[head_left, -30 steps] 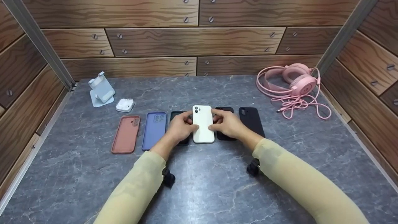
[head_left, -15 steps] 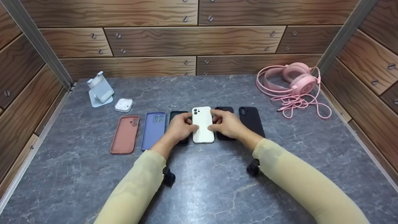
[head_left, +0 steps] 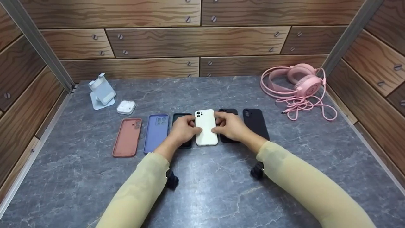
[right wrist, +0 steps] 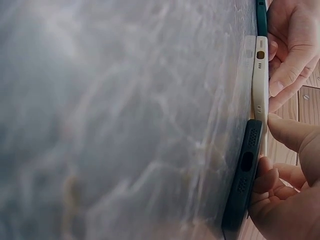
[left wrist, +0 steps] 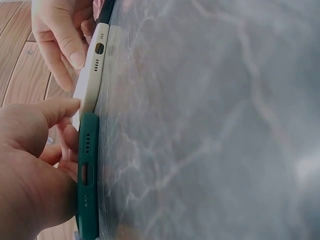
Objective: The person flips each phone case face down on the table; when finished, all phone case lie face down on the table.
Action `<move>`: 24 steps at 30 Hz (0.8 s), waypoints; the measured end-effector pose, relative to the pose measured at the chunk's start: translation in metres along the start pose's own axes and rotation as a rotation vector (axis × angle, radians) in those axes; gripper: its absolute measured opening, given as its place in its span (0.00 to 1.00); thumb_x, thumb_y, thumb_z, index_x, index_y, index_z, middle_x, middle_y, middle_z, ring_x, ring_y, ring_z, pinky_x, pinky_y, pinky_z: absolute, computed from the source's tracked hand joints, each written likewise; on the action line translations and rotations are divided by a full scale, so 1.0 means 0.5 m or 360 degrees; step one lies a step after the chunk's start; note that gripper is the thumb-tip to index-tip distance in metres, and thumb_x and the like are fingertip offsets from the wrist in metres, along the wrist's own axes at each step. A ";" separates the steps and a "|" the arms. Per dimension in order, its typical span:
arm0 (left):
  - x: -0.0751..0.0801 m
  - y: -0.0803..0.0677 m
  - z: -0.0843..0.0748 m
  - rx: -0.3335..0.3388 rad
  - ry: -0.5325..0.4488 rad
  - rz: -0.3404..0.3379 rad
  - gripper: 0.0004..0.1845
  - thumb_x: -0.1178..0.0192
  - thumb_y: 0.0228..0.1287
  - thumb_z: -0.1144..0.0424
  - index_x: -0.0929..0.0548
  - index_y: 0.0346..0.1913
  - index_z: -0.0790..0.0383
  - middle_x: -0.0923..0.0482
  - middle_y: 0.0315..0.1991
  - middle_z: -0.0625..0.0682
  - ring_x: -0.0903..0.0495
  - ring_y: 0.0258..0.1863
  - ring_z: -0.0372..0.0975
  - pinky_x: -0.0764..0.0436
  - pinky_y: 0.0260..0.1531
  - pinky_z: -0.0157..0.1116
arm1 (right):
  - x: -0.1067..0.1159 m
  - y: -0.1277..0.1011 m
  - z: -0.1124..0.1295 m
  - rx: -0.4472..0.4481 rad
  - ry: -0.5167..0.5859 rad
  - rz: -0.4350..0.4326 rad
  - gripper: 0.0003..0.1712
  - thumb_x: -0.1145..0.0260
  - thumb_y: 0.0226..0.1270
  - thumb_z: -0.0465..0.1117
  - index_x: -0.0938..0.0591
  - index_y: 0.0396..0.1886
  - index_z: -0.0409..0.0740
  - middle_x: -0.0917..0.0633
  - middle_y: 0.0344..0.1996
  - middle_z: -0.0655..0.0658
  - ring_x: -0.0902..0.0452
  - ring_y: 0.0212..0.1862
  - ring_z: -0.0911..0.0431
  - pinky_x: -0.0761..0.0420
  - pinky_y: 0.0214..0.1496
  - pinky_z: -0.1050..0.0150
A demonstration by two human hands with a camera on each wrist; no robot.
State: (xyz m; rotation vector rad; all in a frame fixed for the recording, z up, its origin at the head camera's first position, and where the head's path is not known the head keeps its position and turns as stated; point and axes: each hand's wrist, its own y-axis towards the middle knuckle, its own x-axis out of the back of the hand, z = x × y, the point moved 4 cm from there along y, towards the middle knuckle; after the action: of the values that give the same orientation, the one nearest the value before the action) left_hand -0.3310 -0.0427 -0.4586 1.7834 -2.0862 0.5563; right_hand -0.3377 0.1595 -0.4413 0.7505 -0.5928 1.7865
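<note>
White phone settles lower into the row of cases

Over the last second I have drawn the white phone (head_left: pixel 206 127) slightly nearer, flat on the worktop (head_left: pixel 202 186). My left hand (head_left: pixel 183 130) and right hand (head_left: pixel 230 126) pinch its long edges with curled fingers. It lies between the dark green case (left wrist: pixel 88 175) and a black case (right wrist: pixel 242 175), so the placing looks nearly finished.

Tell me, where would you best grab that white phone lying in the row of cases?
Probably by its two long edges, coming from above. The white phone lies flat on the table, camera side up, with a dark green case and a black case close on either side. The left hand and right hand already touch those edges, where fingertips can pinch its thin sides.
</note>
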 end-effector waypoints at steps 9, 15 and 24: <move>-0.002 -0.001 -0.002 0.0017 0.0013 -0.0008 0.26 0.29 0.66 0.68 0.18 0.66 0.67 0.23 0.39 0.50 0.25 0.37 0.41 0.24 0.40 0.37 | 0.000 -0.003 0.005 -0.0019 0.0005 -0.0025 0.40 0.22 0.67 0.38 0.26 0.76 0.35 0.14 0.50 0.40 0.17 0.47 0.50 0.17 0.50 0.56; 0.007 -0.012 -0.013 -0.0035 -0.0029 -0.0040 0.28 0.30 0.67 0.69 0.20 0.69 0.70 0.20 0.40 0.51 0.24 0.38 0.41 0.22 0.42 0.36 | 0.007 -0.007 0.005 -0.0015 0.0050 -0.0099 0.37 0.22 0.66 0.36 0.23 0.73 0.35 0.13 0.48 0.41 0.16 0.48 0.49 0.17 0.52 0.55; 0.086 -0.043 -0.032 -0.0184 -0.0052 -0.0184 0.24 0.30 0.66 0.70 0.17 0.64 0.71 0.20 0.38 0.53 0.20 0.37 0.41 0.21 0.38 0.34 | 0.010 -0.019 0.022 -0.0011 0.0150 -0.0194 0.31 0.26 0.70 0.36 0.21 0.71 0.36 0.12 0.47 0.42 0.16 0.50 0.49 0.17 0.53 0.55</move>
State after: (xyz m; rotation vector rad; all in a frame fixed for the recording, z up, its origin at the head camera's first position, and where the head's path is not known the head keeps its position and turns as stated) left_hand -0.3165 -0.0743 -0.4221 1.8437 -1.9780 0.3699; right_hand -0.3274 0.1580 -0.4296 0.6796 -0.4802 1.6964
